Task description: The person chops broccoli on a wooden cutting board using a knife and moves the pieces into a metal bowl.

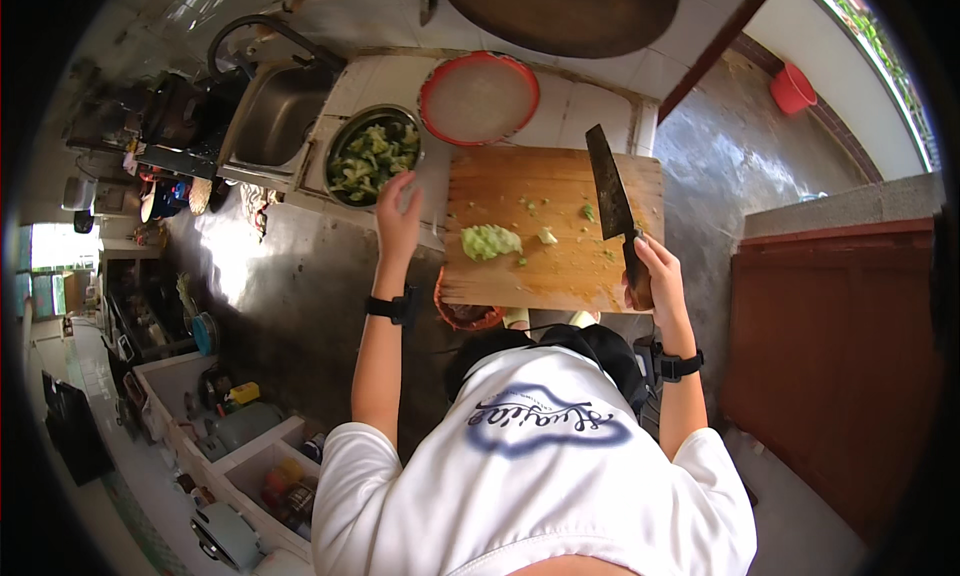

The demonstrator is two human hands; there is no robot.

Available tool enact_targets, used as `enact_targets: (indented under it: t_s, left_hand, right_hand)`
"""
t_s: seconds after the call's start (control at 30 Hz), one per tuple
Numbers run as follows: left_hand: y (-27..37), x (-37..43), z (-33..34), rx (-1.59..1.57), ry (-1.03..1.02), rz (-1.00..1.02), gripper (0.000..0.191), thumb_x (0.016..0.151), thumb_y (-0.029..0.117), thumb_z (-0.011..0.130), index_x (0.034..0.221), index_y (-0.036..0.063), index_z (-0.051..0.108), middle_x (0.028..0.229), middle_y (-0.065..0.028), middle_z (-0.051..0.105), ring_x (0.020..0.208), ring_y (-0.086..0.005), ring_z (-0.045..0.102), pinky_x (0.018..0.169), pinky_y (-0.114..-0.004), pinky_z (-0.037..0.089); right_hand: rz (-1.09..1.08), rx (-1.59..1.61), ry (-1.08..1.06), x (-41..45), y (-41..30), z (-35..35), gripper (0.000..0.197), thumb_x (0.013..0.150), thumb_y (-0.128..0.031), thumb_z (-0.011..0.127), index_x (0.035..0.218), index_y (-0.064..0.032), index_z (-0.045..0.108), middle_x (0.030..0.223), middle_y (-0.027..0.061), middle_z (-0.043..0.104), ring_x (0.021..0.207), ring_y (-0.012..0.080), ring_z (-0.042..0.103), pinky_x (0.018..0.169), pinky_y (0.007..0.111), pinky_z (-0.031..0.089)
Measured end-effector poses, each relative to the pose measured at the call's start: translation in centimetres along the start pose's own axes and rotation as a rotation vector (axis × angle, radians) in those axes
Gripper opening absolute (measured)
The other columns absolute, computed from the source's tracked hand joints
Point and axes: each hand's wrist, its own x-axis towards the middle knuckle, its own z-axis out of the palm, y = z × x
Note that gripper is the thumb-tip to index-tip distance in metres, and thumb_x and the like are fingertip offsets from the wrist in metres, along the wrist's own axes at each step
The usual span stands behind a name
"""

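Note:
My right hand (660,278) is wrapped around the wooden handle of a kitchen knife (611,193), its dark blade pointing away from me above the right side of a wooden cutting board (517,175). On the board lie a pale green piece of vegetable (490,243), perhaps a stalk, a smaller chunk (547,236) and scattered green bits. My left hand (400,220), fingers apart and nothing in them, is at the near rim of a metal bowl (330,145). Cut green florets (375,160), like broccoli, fill the bowl. Whether the fingertips touch its rim I cannot tell.
Behind the board stands a red-rimmed basin (480,100). A steel sink (277,115) with a dark faucet (262,25) lies left of the bowl. A large round pan (562,10) is at the wall. Below the board's near left corner sits an orange-rimmed container (470,317).

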Motion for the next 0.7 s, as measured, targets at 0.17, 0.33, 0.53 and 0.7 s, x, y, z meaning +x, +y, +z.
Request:
enact_targets:
  t_s: [0.17,0.33,0.53,0.7]
  left_hand:
    - [2.5,-4.4,6.6,0.293,-0.358,0.171,0.034,0.087,0.015,0.062,0.119,0.0077,0.056,0.127,-0.0109,0.049,0.121,-0.0282,0.043,0.099,-0.042,0.042]
    - [5.6,-7.4,11.8,0.649,-0.508,0.327,0.042,0.077,0.012,0.070,0.117,0.0078,0.058,0.114,-0.0108,0.057,0.108,-0.0273,0.048,0.097,-0.040,0.034]
    - [5.8,-8.2,15.7,0.753,-0.489,0.267,0.030,0.071,0.014,0.074,0.099,0.0048,0.068,0.093,-0.0105,0.064,0.095,-0.0263,0.054,0.094,-0.040,0.031]
    - [4.6,-10.3,21.1,0.302,-0.337,0.199,0.026,0.072,0.010,0.073,0.095,0.0007,0.067,0.089,-0.0135,0.066,0.079,-0.0301,0.060,0.077,-0.039,0.046]
  right_hand:
    - [-0.034,0.058,0.043,-1.5,-0.8,-2.1,0.024,0.091,-0.027,0.055,0.097,-0.0034,0.059,0.062,0.0045,0.056,0.044,0.0115,0.053,0.036,0.025,0.041]
    - [-0.069,0.028,0.014,-1.9,0.2,-4.4,0.029,0.091,-0.030,0.054,0.104,-0.0043,0.057,0.058,0.0069,0.054,0.036,0.0149,0.049,0.033,0.026,0.039]
    - [-0.023,0.029,-0.015,-3.1,0.0,-6.0,0.027,0.092,-0.029,0.053,0.101,-0.0034,0.056,0.059,0.0070,0.055,0.036,0.0146,0.049,0.033,0.025,0.038]
    - [-0.010,0.050,-0.051,-3.4,0.0,-7.0,0.030,0.090,-0.025,0.058,0.110,-0.0033,0.058,0.060,0.0049,0.055,0.037,0.0104,0.047,0.033,0.023,0.038]
